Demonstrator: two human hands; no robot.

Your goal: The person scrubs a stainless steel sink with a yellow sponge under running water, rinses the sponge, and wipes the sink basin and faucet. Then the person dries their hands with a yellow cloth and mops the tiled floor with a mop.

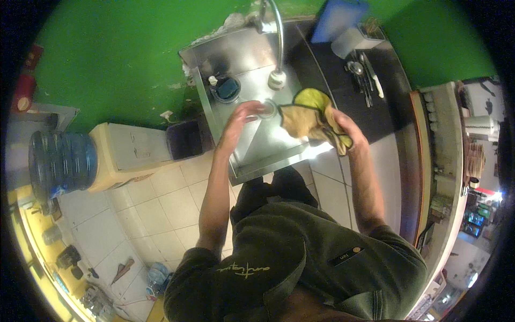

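Over the steel sink (244, 174), my left hand (244, 121) is curved, its fingers slightly blurred. At its fingertips is a round, see-through drinking glass (268, 109), which the hand appears to hold by the side. My right hand (351, 129) grips a yellow and tan cloth (300, 119) with dark edging. The cloth hangs loosely across the sink's right side, close to the glass. Part of the right hand's fingers is hidden behind its folds. Above the cloth hangs the flexible tap (277, 79) with a white head.
A round container (226, 89) with something dark blue sits in the sink's far left corner. On the dark counter to the right lie spoons (355, 68) and a white-handled knife (376, 83). Behind them lean a blue board (338, 20) and a white holder (357, 42). A water dispenser (134, 147) stands left.
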